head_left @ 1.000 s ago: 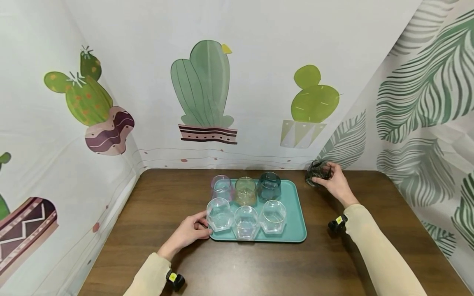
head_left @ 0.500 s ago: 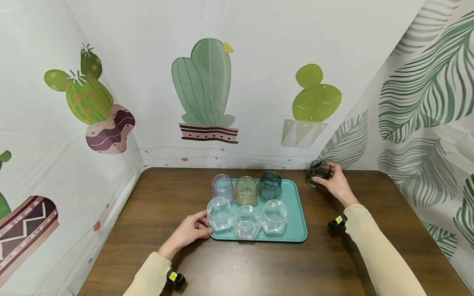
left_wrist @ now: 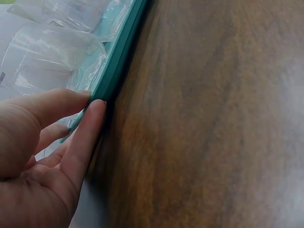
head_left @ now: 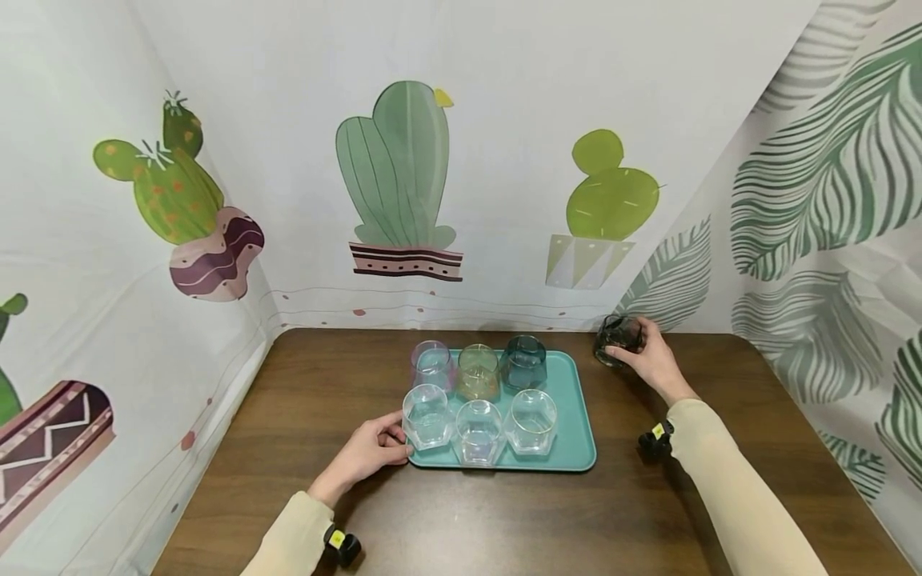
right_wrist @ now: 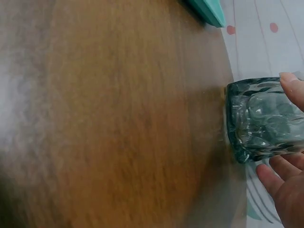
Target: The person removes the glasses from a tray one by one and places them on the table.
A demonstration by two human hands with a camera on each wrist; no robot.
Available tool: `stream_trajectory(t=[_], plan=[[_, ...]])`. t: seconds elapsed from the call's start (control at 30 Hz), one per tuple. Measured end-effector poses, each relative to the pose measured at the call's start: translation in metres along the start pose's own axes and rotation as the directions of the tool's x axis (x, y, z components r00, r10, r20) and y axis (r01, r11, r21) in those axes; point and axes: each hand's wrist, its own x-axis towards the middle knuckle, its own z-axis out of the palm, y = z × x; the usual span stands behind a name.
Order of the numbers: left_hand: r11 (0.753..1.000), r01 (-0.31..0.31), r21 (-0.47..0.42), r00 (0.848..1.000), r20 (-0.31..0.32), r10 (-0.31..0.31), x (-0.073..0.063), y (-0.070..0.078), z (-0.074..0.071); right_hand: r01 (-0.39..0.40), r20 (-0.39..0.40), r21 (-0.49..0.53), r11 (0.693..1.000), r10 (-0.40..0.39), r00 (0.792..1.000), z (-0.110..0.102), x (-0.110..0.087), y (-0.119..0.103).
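Note:
My left hand [head_left: 370, 448] pinches the front left corner of a teal tray [head_left: 579, 424]; in the left wrist view thumb and fingers meet at its rim [left_wrist: 116, 61]. Three clear glasses line the tray's front, the leftmost glass [head_left: 426, 420] close to that hand. Behind them stand a pinkish glass [head_left: 430, 364], an amber glass [head_left: 478, 372] and a dark blue-grey glass [head_left: 524, 364]. At the table's back right, my right hand [head_left: 655, 360] grips a dark, thick-walled glass [head_left: 615, 340] from its right side. In the right wrist view, this glass [right_wrist: 261, 118] has fingers on both sides.
The brown wooden table [head_left: 461, 528] runs back to a white cloth wall [head_left: 504, 160] printed with cacti and leaves. The held glass stands near that wall, right of the tray's back corner. Bare tray surface shows at its right side.

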Motion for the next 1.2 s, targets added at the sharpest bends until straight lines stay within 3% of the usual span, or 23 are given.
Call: stream_trajectory(t=[0.37, 0.63, 0.93, 1.2], plan=[[1.000, -0.004, -0.028, 1.000, 0.001, 0.004, -0.001, -0.002, 0.001, 0.088, -0.088, -0.024, 0.996, -0.090, 0.992, -0.012, -0.024, -0.012], [1.000, -0.015, 0.019, 1.000, -0.001, 0.015, -0.001, -0.001, 0.000, 0.161, -0.156, -0.031, 0.986, -0.164, 0.974, -0.016, -0.045, -0.023], [0.999, -0.020, 0.026, 1.000, 0.003, 0.020, -0.001, -0.003, -0.001, 0.206, -0.160, -0.042, 0.978, -0.210, 0.964, -0.013, -0.072, -0.036], [0.999, -0.016, 0.041, 1.000, -0.001, 0.016, -0.001, -0.004, 0.000, 0.286, -0.158, -0.041, 0.957, -0.289, 0.944, 0.004, -0.092, -0.045]])
